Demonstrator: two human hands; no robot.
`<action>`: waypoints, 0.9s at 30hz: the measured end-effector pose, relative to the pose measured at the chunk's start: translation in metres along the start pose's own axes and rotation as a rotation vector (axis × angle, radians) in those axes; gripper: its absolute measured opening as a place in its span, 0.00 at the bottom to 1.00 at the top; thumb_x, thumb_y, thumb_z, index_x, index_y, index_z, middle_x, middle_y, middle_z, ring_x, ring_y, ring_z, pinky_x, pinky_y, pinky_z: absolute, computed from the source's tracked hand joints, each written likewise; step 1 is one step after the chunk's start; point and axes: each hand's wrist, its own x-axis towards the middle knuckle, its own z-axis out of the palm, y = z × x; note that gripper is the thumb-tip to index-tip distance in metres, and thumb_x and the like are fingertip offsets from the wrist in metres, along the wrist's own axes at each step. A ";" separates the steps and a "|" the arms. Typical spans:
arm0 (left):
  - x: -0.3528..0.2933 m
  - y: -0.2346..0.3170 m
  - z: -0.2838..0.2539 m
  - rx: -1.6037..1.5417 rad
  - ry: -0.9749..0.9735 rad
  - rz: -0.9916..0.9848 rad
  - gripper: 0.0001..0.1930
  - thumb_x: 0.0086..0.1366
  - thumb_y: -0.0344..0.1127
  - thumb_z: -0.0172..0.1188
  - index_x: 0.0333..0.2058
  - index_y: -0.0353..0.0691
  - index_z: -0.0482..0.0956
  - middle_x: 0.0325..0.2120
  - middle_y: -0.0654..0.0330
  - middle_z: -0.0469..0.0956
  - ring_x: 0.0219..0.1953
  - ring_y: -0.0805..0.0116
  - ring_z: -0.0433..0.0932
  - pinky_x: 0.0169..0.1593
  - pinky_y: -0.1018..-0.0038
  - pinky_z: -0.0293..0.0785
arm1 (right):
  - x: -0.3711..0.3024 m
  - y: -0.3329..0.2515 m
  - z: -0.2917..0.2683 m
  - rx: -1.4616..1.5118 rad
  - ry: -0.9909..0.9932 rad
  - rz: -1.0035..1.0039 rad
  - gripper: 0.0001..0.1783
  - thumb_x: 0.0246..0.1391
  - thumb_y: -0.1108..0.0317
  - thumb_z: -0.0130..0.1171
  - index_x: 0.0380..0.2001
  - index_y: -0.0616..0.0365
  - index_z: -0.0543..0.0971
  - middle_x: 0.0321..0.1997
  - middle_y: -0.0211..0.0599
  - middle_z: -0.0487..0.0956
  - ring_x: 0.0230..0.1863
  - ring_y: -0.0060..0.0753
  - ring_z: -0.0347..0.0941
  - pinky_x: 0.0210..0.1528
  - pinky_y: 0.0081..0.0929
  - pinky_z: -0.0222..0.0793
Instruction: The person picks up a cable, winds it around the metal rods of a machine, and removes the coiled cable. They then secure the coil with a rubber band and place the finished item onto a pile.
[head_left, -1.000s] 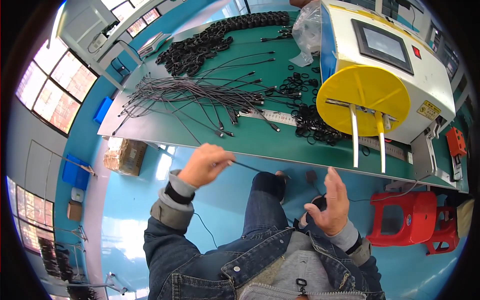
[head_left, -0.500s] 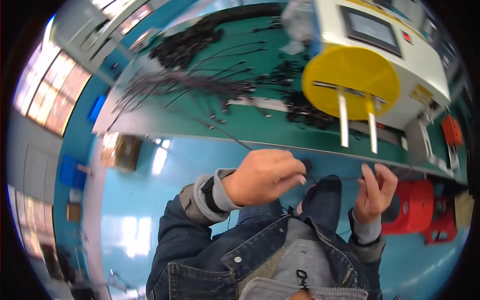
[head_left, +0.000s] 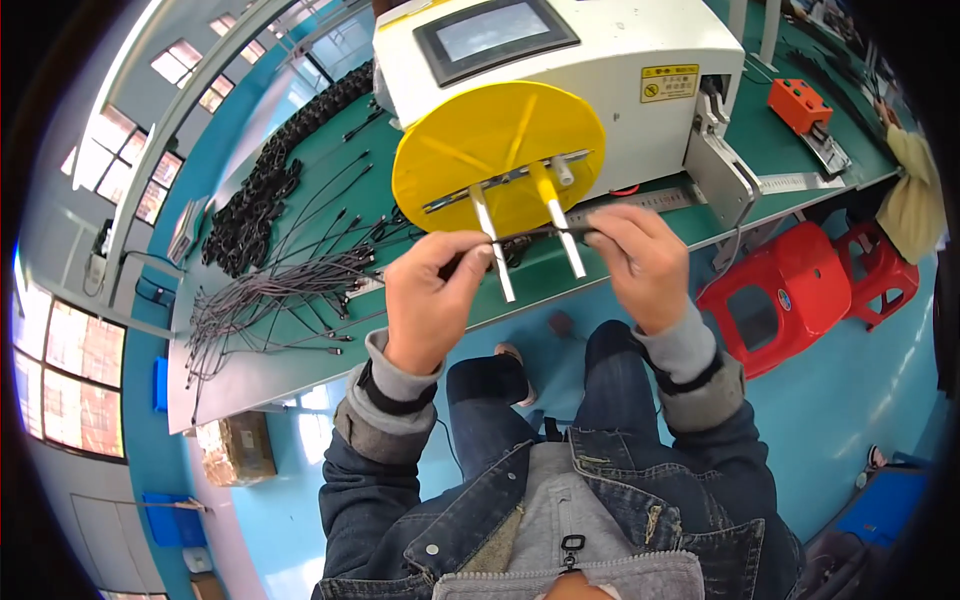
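Observation:
A dark cable (head_left: 527, 235) is stretched between my hands, across the two metal prongs (head_left: 505, 272) that stick out from a yellow disc (head_left: 450, 140). Thumb and fingers of my left hand (head_left: 432, 295) pinch it just left of the left prong. My right hand (head_left: 645, 265), a little smeared by motion, grips the cable's other side beyond the right prong. Whether the cable lies against the prongs or just in front of them, I cannot tell. The disc is mounted on the front of a white winding machine (head_left: 640, 55) with a screen.
Many loose cables (head_left: 285, 300) are spread on the green table (head_left: 335, 195), left of the machine, with a heap of black coiled cables (head_left: 245, 215) behind. An orange box (head_left: 798, 103) and a metal ruler (head_left: 660, 200) lie rightward. Red stools (head_left: 790, 300) stand at the table's right front.
My view has swung toward the machine. Both hands have come up from in front of the table edge to the prongs, bringing the cable across them.

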 end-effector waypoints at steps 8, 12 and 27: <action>0.028 -0.028 0.015 -0.213 0.087 -0.150 0.06 0.55 0.27 0.60 0.30 0.29 0.78 0.21 0.65 0.76 0.22 0.81 0.69 0.27 0.84 0.66 | 0.016 0.029 0.052 -0.108 0.180 0.028 0.06 0.40 0.77 0.60 0.27 0.61 0.77 0.26 0.40 0.73 0.25 0.41 0.71 0.25 0.29 0.67; 0.030 -0.030 0.013 -0.158 0.075 -0.125 0.06 0.55 0.27 0.60 0.30 0.30 0.78 0.19 0.64 0.76 0.21 0.81 0.70 0.27 0.84 0.66 | 0.017 0.027 0.052 -0.142 0.194 0.053 0.06 0.40 0.75 0.61 0.25 0.61 0.75 0.25 0.40 0.73 0.25 0.42 0.71 0.25 0.31 0.67; 0.012 -0.041 0.013 -0.032 0.185 -0.083 0.08 0.57 0.29 0.58 0.32 0.29 0.78 0.20 0.62 0.76 0.21 0.80 0.70 0.26 0.82 0.67 | -0.065 0.042 0.009 -0.046 0.063 0.386 0.06 0.42 0.71 0.60 0.22 0.63 0.76 0.21 0.40 0.74 0.21 0.33 0.71 0.26 0.24 0.67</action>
